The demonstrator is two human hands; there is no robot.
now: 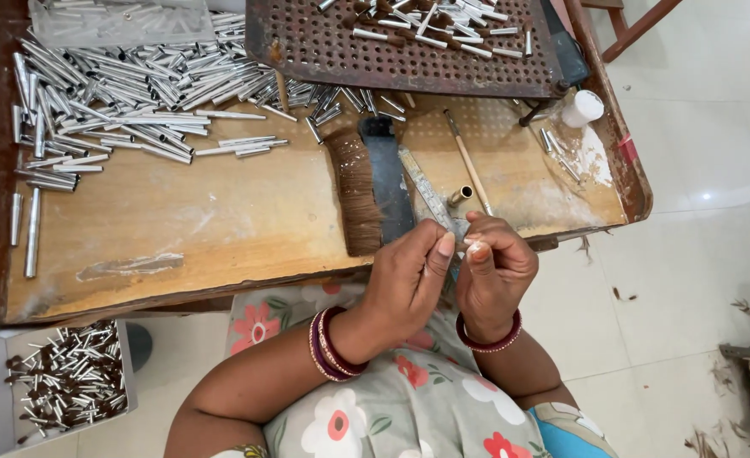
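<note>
My left hand (405, 276) and right hand (494, 267) pinch one small ferrule (462, 239) shut-tight together; best kept steady, fingertips close, above the brush (360, 191).

A small pale piece (461, 243), mostly hidden, sits pinched between fingertips just past the wooden table's near edge.

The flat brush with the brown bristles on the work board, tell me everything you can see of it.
The flat brush lies flat on the wooden work board, just ahead of the left hand. It has a long dark strip-like back, dull and worn, running from near the perforated metal tray toward the board's near edge. A dense fringe of brown bristles sticks out along its left side. A metal ruler lies close along its right. Neither hand touches it.
</note>
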